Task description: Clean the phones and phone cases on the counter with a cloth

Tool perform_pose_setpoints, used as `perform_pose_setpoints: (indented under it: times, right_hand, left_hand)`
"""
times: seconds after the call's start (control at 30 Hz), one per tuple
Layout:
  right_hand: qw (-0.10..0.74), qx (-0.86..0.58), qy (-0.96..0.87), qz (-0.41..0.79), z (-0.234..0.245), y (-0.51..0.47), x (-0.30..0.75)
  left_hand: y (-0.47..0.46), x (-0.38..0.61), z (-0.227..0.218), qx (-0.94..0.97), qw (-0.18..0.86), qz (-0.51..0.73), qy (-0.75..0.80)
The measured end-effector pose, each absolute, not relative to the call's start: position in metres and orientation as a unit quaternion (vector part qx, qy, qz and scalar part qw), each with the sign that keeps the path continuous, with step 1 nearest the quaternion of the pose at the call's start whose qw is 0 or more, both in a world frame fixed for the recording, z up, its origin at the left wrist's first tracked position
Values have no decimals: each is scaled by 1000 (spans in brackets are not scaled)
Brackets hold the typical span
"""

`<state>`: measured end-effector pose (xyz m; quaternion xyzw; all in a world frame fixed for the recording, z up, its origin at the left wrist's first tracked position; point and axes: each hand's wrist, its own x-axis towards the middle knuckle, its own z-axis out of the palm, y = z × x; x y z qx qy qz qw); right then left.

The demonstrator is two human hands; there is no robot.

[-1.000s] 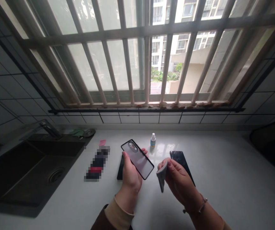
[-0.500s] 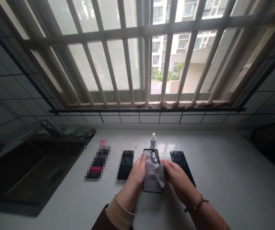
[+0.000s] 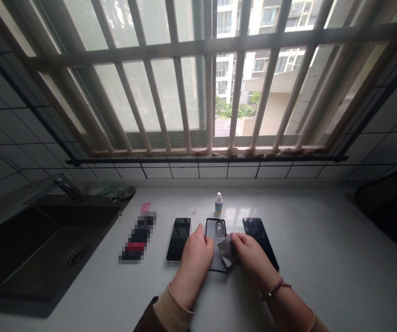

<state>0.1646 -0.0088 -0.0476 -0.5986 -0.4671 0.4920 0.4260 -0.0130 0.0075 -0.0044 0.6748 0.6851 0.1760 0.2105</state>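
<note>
"how did the phone case [image 3: 212, 229] lie?"
"long axis pointing away, between the left hand [image 3: 197, 251], nearer, touching its edge, grip unclear, and the right hand [image 3: 253, 251], which pinched a cloth [image 3: 228, 252]."

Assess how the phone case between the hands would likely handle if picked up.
The phone case would probably feel light, since it looks thin and its see-through back shows no phone inside. It may flex slightly, being a shallow shell with a narrow dark rim. Its broad, flat shape suggests it would slide rather than roll.
</note>
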Motion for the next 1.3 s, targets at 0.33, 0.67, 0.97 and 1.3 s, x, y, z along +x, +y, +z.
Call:
perform_pose_setpoints:
  times: [0.33,0.67,0.97,1.3]
  right_hand:
    - [394,-608,-527,444,-43,-12,163]
    - [346,-624,-599,363,-35,-14,162]
    - [402,-647,-570,308,-28,-14,169]
    - [318,-785,-529,53,-26,5,225]
  left_hand:
    - [6,-10,-13,689,151,135,696]
    - [5,-6,-20,682,123,110,713]
    - [-1,-5,-9,707,74,177,681]
    - [-28,25,-27,927,141,187,294]
